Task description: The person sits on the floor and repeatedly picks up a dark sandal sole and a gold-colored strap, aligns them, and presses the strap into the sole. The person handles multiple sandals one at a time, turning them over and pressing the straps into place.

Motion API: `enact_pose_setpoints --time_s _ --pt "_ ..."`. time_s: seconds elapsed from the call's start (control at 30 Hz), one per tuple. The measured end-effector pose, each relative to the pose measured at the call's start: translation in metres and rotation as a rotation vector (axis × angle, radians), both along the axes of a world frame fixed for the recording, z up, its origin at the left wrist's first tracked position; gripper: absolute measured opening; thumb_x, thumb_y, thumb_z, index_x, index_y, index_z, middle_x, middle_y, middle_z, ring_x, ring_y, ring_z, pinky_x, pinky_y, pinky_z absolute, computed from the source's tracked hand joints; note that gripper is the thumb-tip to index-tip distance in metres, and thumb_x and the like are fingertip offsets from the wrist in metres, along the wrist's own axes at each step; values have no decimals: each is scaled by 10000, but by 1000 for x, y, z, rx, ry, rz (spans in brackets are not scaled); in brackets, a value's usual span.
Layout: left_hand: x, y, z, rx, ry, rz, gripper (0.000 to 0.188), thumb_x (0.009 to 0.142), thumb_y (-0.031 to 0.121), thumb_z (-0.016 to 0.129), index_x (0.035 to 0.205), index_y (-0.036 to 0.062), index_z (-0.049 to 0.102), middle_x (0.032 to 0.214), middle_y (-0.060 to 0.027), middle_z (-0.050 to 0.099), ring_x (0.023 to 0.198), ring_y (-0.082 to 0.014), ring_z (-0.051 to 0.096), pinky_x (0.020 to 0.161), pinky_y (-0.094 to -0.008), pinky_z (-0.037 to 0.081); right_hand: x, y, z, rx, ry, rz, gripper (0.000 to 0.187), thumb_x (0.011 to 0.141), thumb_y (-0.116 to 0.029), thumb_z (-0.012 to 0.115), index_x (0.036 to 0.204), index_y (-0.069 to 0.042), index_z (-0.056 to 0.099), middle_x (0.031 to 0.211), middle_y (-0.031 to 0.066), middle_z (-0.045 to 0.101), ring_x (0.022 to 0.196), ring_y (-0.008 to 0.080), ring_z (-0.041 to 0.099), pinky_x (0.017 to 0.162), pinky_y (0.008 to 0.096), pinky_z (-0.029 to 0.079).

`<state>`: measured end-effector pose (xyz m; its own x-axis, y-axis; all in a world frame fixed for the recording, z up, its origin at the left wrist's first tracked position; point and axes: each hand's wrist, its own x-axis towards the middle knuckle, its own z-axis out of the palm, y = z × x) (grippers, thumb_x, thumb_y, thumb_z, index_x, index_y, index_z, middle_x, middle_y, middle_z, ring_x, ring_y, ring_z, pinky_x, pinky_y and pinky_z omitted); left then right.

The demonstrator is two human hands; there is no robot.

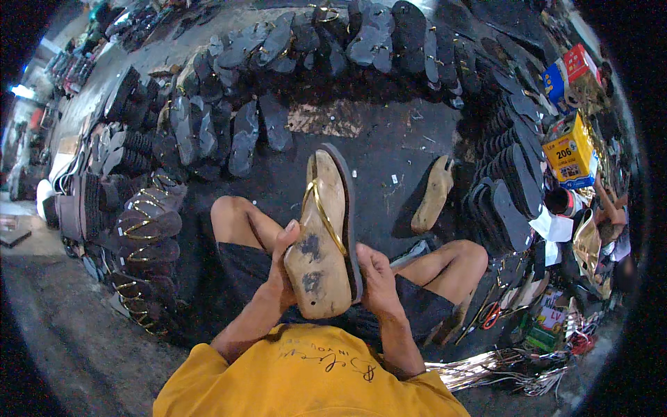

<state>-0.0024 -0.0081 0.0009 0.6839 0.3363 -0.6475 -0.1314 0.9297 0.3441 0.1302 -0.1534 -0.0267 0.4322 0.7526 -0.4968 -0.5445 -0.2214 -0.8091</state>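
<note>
In front of my chest, a tan wooden shoe last with dark smudges is held upright, toe pointing away. A gold strap runs over it in a V, and a dark sandal sole lies along its right side and behind it. My left hand grips the last's left edge, thumb on its face and the other fingers hidden. On the opposite side, my right hand clasps the sole's edge near the heel, its fingertips partly out of sight.
Another wooden last lies on the dark mat to the right. Stacked soles stand beyond it; more soles line the far side. Gold-strapped sandals sit at left. A yellow box and loose straps are at right.
</note>
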Motion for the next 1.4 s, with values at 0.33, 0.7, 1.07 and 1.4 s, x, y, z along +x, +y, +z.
enact_pose_setpoints --time_s 0.33,0.7,1.07,1.4 --pt "8 -19 34 712 -352 -347 1137 735 386 925 1600 -25 311 1533 -158 510 1423 -247 499 1221 -399 372 -61 -66 -142 -99 855 70 600 1075 -522 614 1496 -96 577 1291 78 723 1127 216 693 935 408 582" --pt "63 -4 25 846 137 -195 616 985 303 753 1430 -7 461 1250 -114 635 1149 -187 628 985 -341 539 -22 -1 10 196 -268 -322 952 881 -252 867 1640 -99 312 1366 152 606 1287 261 612 1078 407 526" --pt "17 9 18 1074 -120 -371 307 1147 328 570 985 67 552 844 32 515 711 -69 481 618 -251 401 1 -40 30 474 657 -115 999 794 -292 792 1617 34 328 1459 199 600 1290 365 654 1077 484 571" --pt "38 -14 -20 1442 147 -150 321 1127 257 603 1117 -58 661 959 -83 676 961 -151 616 869 -299 504 -10 -14 26 154 -14 -221 1222 794 -203 854 1707 -83 51 1621 204 371 1474 407 452 1227 558 401"
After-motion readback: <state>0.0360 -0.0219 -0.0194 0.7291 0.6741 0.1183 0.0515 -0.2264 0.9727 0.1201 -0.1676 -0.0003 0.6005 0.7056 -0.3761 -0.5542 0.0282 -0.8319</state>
